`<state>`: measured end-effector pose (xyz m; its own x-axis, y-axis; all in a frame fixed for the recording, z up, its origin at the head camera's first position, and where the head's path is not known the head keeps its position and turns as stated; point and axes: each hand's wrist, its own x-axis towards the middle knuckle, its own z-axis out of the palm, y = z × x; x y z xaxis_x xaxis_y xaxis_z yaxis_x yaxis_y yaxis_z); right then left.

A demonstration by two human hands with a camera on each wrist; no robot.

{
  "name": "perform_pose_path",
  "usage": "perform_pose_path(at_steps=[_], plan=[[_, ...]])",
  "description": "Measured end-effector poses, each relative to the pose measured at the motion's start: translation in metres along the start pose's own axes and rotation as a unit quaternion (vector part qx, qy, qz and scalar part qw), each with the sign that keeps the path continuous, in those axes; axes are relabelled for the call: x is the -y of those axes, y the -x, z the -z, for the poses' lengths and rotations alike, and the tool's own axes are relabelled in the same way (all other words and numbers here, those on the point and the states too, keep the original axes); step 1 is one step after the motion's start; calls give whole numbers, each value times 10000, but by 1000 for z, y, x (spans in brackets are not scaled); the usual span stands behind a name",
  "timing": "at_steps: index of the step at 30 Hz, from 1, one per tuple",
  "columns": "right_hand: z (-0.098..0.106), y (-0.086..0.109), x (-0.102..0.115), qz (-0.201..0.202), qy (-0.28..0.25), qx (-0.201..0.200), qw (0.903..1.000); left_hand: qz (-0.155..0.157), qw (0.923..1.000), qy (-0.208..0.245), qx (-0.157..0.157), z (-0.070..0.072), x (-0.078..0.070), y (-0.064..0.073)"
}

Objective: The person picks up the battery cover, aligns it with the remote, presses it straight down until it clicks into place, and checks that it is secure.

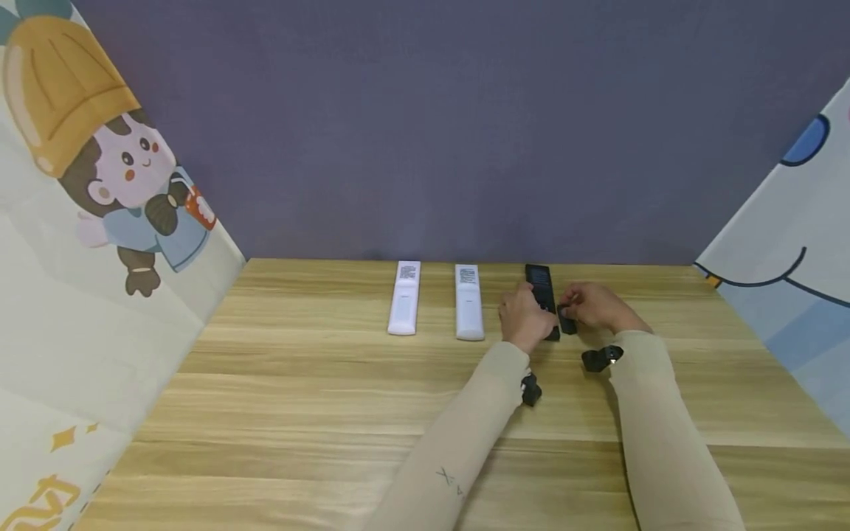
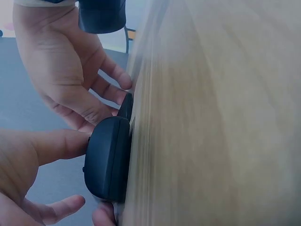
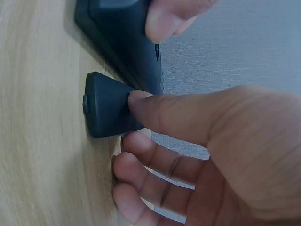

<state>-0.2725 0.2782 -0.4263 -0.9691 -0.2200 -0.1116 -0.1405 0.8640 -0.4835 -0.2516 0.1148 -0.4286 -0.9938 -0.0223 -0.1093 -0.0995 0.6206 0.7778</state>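
Observation:
A black remote control point(image 1: 539, 277) lies on the wooden table, back side up. My left hand point(image 1: 524, 317) holds it by its sides near the lower half, covering part of it. Just right of the remote, a small black battery cover point(image 1: 567, 324) is pinched by my right hand point(image 1: 595, 306). In the right wrist view the thumb presses on the flat cover point(image 3: 110, 106), whose small end tab points away from the hand. The cover sits low beside the remote point(image 3: 124, 37), close over the wood. Its other fingers curl near the table surface.
Two white remote controls, one at the left point(image 1: 403, 299) and another nearer the hands point(image 1: 469, 302), lie back side up in the same row. A dark grey wall panel point(image 1: 425, 133) rises along the table's point(image 1: 299, 413) far edge. Printed sheets stand at both sides.

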Motion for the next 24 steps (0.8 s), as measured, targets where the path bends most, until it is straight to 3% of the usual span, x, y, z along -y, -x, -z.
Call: perform_pose_path(at_steps=[13, 24], plan=[[0, 0, 0, -22, 21, -41, 10000, -320, 9992, -155, -184, -1, 3, -4], [-1, -1, 0, -28, -5, -113, 9999, -365, 9989, -192, -206, -2, 4, -5]])
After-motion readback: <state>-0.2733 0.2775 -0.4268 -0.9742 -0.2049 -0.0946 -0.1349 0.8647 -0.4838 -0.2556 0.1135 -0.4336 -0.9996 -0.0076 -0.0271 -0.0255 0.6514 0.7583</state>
